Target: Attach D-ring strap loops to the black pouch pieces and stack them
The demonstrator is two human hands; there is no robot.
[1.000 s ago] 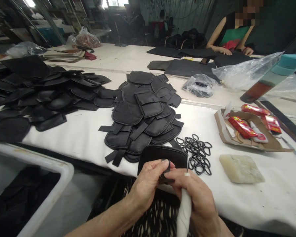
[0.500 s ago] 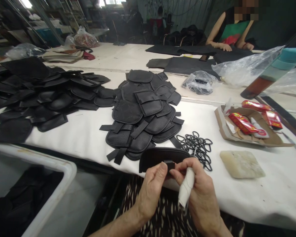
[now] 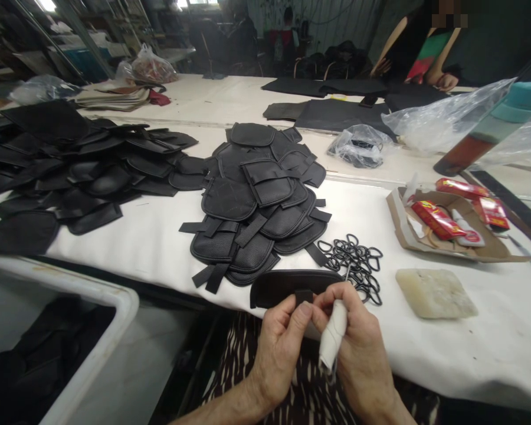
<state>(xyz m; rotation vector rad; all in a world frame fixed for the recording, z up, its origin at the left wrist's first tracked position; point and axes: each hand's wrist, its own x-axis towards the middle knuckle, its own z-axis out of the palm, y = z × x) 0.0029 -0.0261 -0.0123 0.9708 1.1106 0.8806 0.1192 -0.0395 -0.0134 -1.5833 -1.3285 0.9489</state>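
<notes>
- Presently, in the head view, your left hand (image 3: 281, 339) is pinching a black strap (image 3: 304, 296) between thumb and fingers.
- That strap lies against the face of a black padded piece (image 3: 283, 284), which you have at the near edge of the worktop (image 3: 159, 233), just in front of your lap.
- Your right hand (image 3: 363, 336) grasps a white-handled tool (image 3: 334, 333), its thin metal tip pointing away from you; its thumb and forefinger meet your left fingertips by the strap, though they seem to cover the lower end, so the exact contact is hard to tell.
- Just beyond that hand, you have a heap of black rings (image 3: 354, 262).
- Ahead of you lies a pile of similar black pieces with straps (image 3: 269, 192), with a bigger black pile (image 3: 95, 165) to its left.
- On your right, a pale block (image 3: 436, 293) sits near a cardboard tray (image 3: 400, 230) holding red boxes (image 3: 438, 218) and a small white bottle (image 3: 469, 231).
</notes>
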